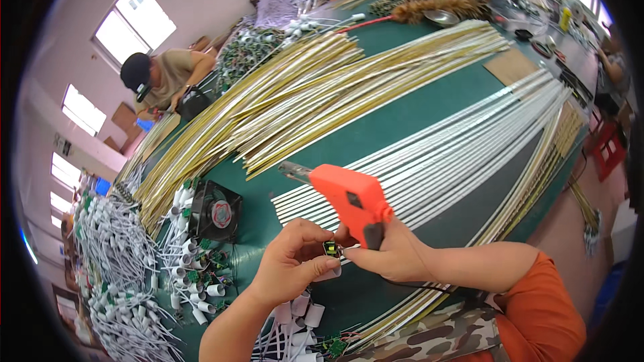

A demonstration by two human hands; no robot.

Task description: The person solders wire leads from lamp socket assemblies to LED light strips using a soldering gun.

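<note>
My left hand (295,259) pinches a small circuit board (331,248) with a yellow and black part on it. A bit of white shows just under the board, partly hidden by my fingers. My right hand (396,255) is wrapped around the handle of an orange soldering gun (349,196), whose metal tip points up and to the left. The fingertips of my right hand come close to the board; whether they touch it I cannot tell. Below my hands, white plastic caps (313,315) with wires lie near my camouflage apron.
Silvery strips (429,154) lie in rows beyond my hands, with gold-coloured strips (268,97) piled farther back. A black fan (215,212) stands at left beside heaps of white-wired caps (114,248). A co-worker (164,79) bends over the table's far left.
</note>
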